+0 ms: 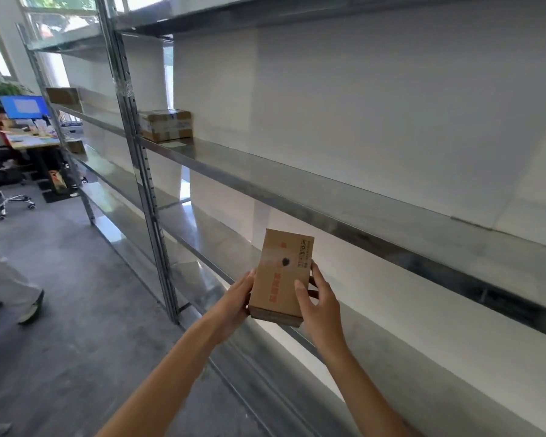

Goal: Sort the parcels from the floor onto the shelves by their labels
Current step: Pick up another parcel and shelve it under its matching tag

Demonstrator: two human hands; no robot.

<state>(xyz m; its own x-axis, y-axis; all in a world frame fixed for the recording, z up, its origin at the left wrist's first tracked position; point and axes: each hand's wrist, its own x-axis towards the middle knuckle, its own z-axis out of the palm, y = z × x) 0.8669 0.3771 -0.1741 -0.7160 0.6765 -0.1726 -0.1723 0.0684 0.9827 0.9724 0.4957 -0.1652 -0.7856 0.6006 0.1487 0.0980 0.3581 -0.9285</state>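
Both hands are closed around one small cardboard parcel (281,275), held up in the air in front of the metal shelving (328,197). The left hand (237,301) cups its left edge and near corner, and the right hand (319,298) grips the right side with the thumb laid across the top face. The parcel's long side points away from the person, and its printed face, with red lettering and a small block of black marks, is turned upward. This looks like the reading step of the sort: the parcel is off the floor and in front of the lower shelf (221,247) but rests on nothing yet, and the marks are too small to make out from here. The next move calls for settling which shelf matches the label, then carrying the parcel over that shelf's front lip and setting it flat with both hands before letting go. The long shelf above is bare directly ahead, so there is room either way. By count, one parcel is in the hands. One taped parcel (166,125) sits on the upper shelf just right of the upright post (139,159), with a pale slip lying in front of it. Two more boxes show on the far bay, one (64,97) higher and one (75,146) lower. That makes four parcels in view. No parcels are visible on the grey floor (76,310) from this angle. A table (32,141) with a blue screen stands well apart at the left.
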